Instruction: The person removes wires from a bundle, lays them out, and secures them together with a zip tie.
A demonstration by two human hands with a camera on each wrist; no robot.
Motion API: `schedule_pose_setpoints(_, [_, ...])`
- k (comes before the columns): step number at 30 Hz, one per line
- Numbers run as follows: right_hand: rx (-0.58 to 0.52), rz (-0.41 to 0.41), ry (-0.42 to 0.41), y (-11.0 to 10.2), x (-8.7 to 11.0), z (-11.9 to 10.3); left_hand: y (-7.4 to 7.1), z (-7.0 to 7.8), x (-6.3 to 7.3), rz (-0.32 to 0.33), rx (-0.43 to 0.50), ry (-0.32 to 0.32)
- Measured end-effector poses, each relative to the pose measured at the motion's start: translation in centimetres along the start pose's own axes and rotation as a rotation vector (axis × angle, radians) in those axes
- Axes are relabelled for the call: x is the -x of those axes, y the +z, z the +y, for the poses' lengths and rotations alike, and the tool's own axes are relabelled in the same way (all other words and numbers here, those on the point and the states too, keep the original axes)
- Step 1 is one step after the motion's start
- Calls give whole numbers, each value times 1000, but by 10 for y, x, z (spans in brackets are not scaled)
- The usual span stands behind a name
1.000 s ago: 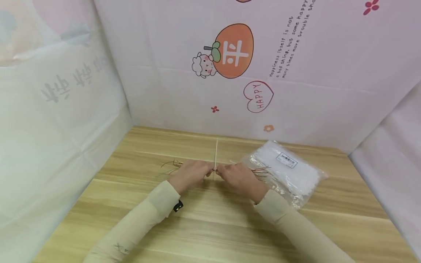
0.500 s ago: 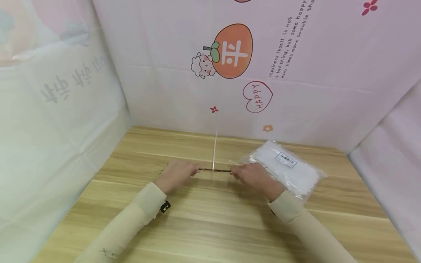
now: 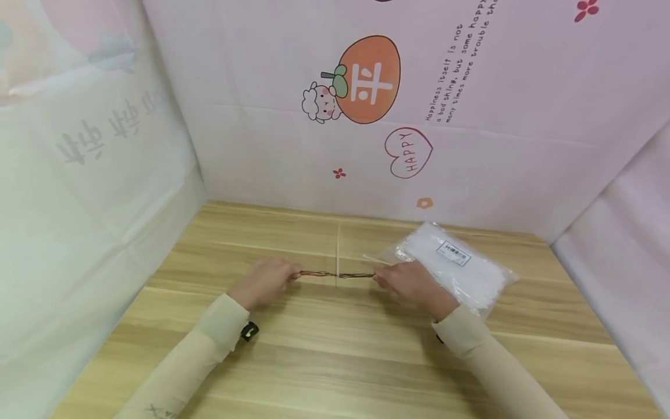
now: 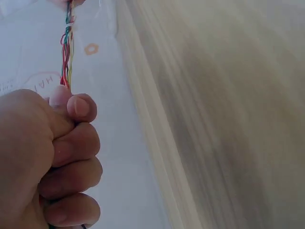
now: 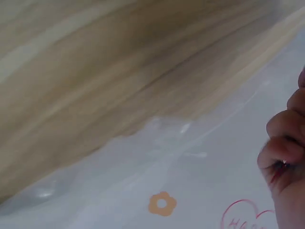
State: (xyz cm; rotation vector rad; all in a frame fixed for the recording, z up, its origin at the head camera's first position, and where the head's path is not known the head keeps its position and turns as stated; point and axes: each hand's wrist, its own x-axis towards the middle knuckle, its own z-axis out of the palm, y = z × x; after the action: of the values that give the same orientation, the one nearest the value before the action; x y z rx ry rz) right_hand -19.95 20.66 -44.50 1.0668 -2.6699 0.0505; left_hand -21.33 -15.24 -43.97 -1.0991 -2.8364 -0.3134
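A bundle of thin wires (image 3: 318, 273) stretches level between my two hands above the table, red, green and yellow in the left wrist view. Around its middle sits a white cable tie (image 3: 337, 250), its long tail pointing away from me. My left hand (image 3: 266, 283) grips the bundle's left part, fingers curled and thumb pressed against them. On the other side my right hand (image 3: 410, 286) pinches the right part. Its curled fingers are only partly visible in the right wrist view, where a bit of red wire (image 5: 278, 174) shows. The wire ends are hidden by the hands.
A clear plastic bag of white cable ties (image 3: 473, 282) with a barcode label lies right of centre, partly behind my right hand. A loose white cable tie (image 3: 373, 259) pokes out beside it. Printed cloth (image 3: 272, 157) walls in the wooden table (image 3: 335, 361).
My hands have moved apart from near the cable tie, the left hand leftward and the right hand rightward. More wire shows between them, with the tie still in the middle.
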Motion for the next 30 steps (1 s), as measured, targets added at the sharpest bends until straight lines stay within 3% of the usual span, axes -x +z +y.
schedule_pose_setpoints(6, [-82, -29, -2, 3, 9, 6, 5, -4, 4, 38, -17, 16])
schedule_pose_setpoints(15, [-161, -192, 73, 7, 11, 3, 16, 2, 7, -50, 17, 42])
schedule_pose_setpoints(17, [-144, -183, 75, 9, 11, 3, 18, 3, 5, -43, 6, 45])
schedule_pose_setpoints(21, [-28, -86, 22, 12, 9, 1, 19, 8, 3, -37, -45, 14])
schedule_pose_setpoints(25, [80, -38, -3, 13, 6, -3, 19, 11, 0, -102, -41, -47])
schedule_pose_setpoints(30, [72, -60, 82, 5, 5, -8, 17, 13, -1, -140, 35, -112])
